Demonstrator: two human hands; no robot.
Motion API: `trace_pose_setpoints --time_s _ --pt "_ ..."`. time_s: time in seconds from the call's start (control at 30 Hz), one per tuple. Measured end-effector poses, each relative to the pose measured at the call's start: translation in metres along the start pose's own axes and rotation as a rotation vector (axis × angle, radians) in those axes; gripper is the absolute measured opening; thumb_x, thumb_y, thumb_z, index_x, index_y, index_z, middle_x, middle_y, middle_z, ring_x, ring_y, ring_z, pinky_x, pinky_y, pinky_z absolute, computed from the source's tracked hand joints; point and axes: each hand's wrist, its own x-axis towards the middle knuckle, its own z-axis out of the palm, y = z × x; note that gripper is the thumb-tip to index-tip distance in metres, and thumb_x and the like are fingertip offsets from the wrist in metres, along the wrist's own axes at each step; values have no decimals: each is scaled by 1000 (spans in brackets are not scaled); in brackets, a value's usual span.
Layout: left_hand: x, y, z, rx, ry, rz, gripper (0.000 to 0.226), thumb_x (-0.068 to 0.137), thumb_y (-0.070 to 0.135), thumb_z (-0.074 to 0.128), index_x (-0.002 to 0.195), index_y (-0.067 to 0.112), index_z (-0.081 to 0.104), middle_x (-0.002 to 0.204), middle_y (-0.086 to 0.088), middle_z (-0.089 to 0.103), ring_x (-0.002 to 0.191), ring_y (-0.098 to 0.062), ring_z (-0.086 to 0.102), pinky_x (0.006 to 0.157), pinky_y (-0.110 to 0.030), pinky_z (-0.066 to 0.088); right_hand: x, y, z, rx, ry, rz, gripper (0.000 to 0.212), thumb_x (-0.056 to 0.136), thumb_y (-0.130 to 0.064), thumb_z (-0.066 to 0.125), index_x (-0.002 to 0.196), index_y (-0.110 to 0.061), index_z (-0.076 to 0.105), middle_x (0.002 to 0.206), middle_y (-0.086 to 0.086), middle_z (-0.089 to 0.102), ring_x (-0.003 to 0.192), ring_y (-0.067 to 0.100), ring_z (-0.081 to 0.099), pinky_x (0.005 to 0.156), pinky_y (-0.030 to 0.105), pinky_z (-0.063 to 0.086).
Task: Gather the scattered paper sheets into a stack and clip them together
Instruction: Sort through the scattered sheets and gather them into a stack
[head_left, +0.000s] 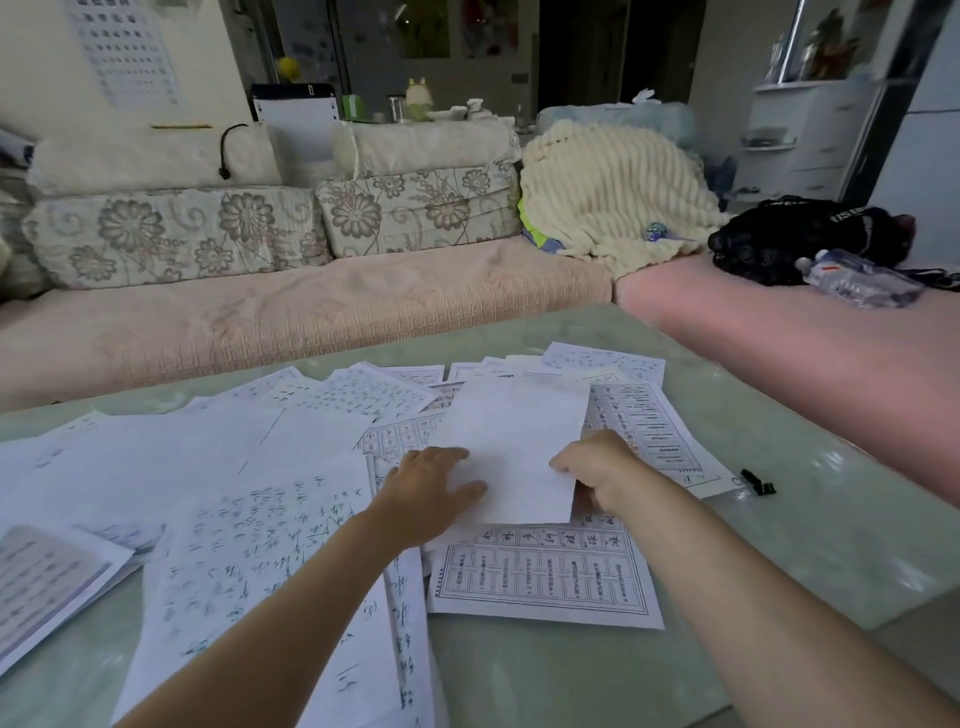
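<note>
Several paper sheets lie scattered over a pale green glass table (831, 530), some handwritten (249, 561), some printed with grids (545, 571). A blank white sheet (514, 441) is lifted at a slant over the pile. My left hand (426, 488) holds its left edge, thumb on top. My right hand (602, 467) pinches its right lower edge, fingers curled under the paper. A small black binder clip (757, 482) lies on the glass to the right of the sheets, apart from both hands.
A sofa (311, 306) with floral cushions runs along the table's far side. On its pink right section (779, 332) lie a cream blanket (613, 192), a black bag (805, 234) and a plastic bottle (857, 280).
</note>
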Motion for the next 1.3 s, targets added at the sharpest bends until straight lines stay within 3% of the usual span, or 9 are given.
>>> trace_pose_setpoints --time_s 0.3,0.43,0.53,0.67,0.83,0.97,1.03,1.17,1.3 --pt "24 9 -23 -739 -42 -366 68 89 41 67 141 4 44 134 -16 56 106 -27 61 98 -41 51 -17 9 -40 281 26 17 17 81 1 53 92 -9 62 86 11 62 72 27 58 62 30 47" --pt "21 10 -27 -1028 -143 -498 31 84 13 75 99 -11 63 93 -21 67 75 -27 61 68 -33 56 -17 22 -36 -16 65 38 29 76 -3 66 104 -4 64 98 17 69 87 32 68 78 43 58" --pt "8 10 -33 -1142 -231 -473 29 87 14 72 106 -6 64 102 -19 70 85 -31 68 71 -38 57 -23 20 -29 -183 88 -52 34 74 -1 70 108 -2 68 100 14 71 85 28 69 73 31 56" --pt "-1 0 -44 -945 -69 -440 26 88 8 67 111 -2 63 107 -20 69 93 -35 68 81 -45 58 -38 14 -17 -403 -33 -295 15 85 -14 67 98 -9 72 96 6 73 80 20 67 64 26 49" --pt "-20 -34 -59 -503 220 -454 21 86 2 51 105 4 59 95 -11 60 91 -33 58 79 -39 51 -31 13 -9 -965 159 -595 51 93 -43 53 139 -23 54 142 1 49 131 23 44 102 39 41" --pt "-29 -60 -60 -535 295 -531 18 86 4 54 104 8 56 100 -14 61 92 -36 61 82 -45 55 -8 14 -3 -1143 43 -573 96 85 -70 53 159 -23 13 166 8 2 153 29 2 122 47 11" --pt "-31 -69 -61 -537 307 -567 18 86 3 54 104 7 57 94 -14 60 91 -38 61 79 -44 55 -1 16 1 -1149 -14 -526 103 82 -78 49 159 -25 7 167 7 4 153 28 5 122 48 13" --pt "-34 -83 -64 -582 284 -591 19 86 -2 49 101 3 58 90 -16 60 91 -39 61 79 -45 55 0 13 6 -1224 103 -707 73 87 -72 50 142 -24 46 135 3 56 122 25 52 96 38 42" --pt "-39 -97 -65 -667 254 -604 23 83 -5 52 104 -1 62 104 -23 63 96 -41 62 87 -51 55 -8 7 14 -1272 215 -885 54 100 -35 50 148 -18 36 95 3 68 70 22 56 57 30 42"
